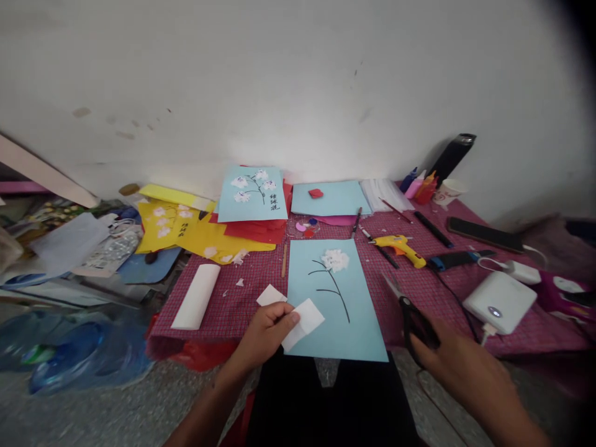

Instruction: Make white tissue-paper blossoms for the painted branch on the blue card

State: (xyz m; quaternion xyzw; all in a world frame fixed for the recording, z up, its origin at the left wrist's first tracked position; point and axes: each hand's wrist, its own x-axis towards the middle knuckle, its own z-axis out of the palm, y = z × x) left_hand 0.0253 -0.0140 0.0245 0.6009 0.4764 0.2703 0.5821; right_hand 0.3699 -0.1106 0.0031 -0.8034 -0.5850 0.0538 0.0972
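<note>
A light blue sheet (358,316) lies at the table's front, with black drawn stems and one white crumpled-paper blossom (335,260). Over the sheet's lower left edge, my left hand (270,326) pinches a small white paper piece (305,321) between thumb and fingers. Another white piece (270,294) shows just behind those fingers. To the right of the sheet, my right hand (459,360) is wrapped round the black handles of the scissors (405,302). Their blades point up and left, slightly parted, touching no paper.
A yellow glue gun (400,246) with its cable lies right of the sheet, near a white power bank (500,301). A folded white paper roll (196,297) is at the left. Finished flower pictures (252,194), paint bottles (426,187) and a black flask (454,158) stand behind.
</note>
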